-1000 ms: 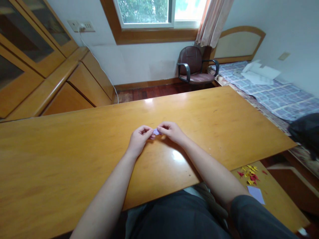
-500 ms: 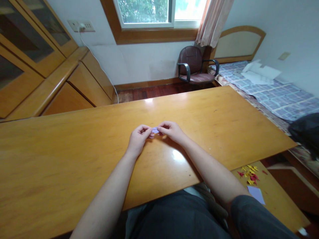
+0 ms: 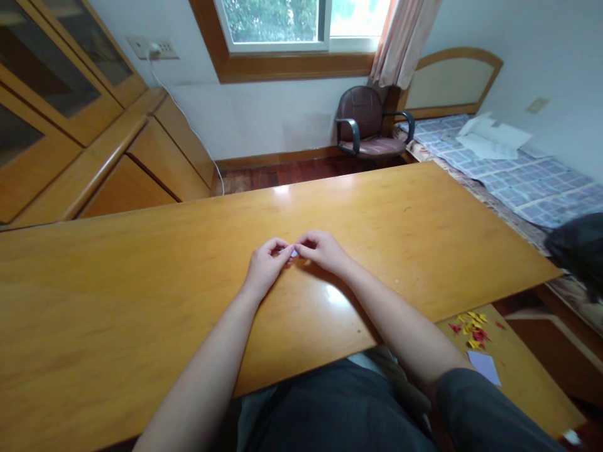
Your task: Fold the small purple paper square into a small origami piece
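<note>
A small folded piece of purple paper (image 3: 294,253) is pinched between my two hands, just above the middle of the wooden table (image 3: 141,295). My left hand (image 3: 267,266) grips its left side between thumb and fingers. On the right side, the thumb and forefinger of my right hand (image 3: 324,251) press on it. My fingertips nearly meet and cover most of the paper, so its folded shape is hard to make out.
On a lower surface at the right lie several small folded yellow and red paper pieces (image 3: 473,329) and a stack of purple square paper (image 3: 484,368). Beyond the table stand an office chair (image 3: 362,122), a bed (image 3: 527,182) and a wooden cabinet (image 3: 174,144).
My left hand has shifted slightly right, bringing the fingertips of both hands closer together. Less of the purple paper shows between them.
</note>
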The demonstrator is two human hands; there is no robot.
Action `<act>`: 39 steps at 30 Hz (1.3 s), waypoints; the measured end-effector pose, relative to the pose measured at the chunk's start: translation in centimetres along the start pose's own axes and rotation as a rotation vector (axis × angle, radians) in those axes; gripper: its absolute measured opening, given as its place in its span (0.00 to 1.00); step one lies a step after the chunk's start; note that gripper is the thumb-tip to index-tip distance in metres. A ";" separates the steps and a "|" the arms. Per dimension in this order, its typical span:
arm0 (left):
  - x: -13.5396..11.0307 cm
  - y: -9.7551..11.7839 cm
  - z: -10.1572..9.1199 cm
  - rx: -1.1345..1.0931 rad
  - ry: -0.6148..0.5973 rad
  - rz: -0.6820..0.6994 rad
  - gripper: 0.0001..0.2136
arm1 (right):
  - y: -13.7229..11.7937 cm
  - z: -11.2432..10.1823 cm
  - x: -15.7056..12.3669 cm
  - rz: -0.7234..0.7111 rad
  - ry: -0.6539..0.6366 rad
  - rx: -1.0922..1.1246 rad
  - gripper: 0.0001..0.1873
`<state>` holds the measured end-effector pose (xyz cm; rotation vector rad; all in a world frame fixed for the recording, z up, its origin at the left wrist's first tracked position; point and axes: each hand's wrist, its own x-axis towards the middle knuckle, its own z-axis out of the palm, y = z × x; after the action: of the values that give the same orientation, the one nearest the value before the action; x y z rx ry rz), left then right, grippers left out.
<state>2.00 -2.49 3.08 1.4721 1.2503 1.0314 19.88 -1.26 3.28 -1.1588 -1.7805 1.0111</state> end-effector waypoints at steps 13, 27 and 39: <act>0.2 -0.3 -0.2 -0.161 -0.031 -0.073 0.14 | 0.0 -0.9 -0.1 0.074 -0.070 0.105 0.08; 0.2 -0.4 -0.2 -0.091 0.009 -0.052 0.12 | 0.9 -1.7 0.0 0.116 -0.113 0.107 0.10; 0.1 -0.1 -0.3 -0.094 0.029 -0.043 0.11 | 1.2 -2.4 0.0 0.135 -0.094 0.205 0.14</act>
<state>1.74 -2.34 3.02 1.3568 1.2322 1.0720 22.41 -0.41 3.15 -1.1296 -1.6421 1.3154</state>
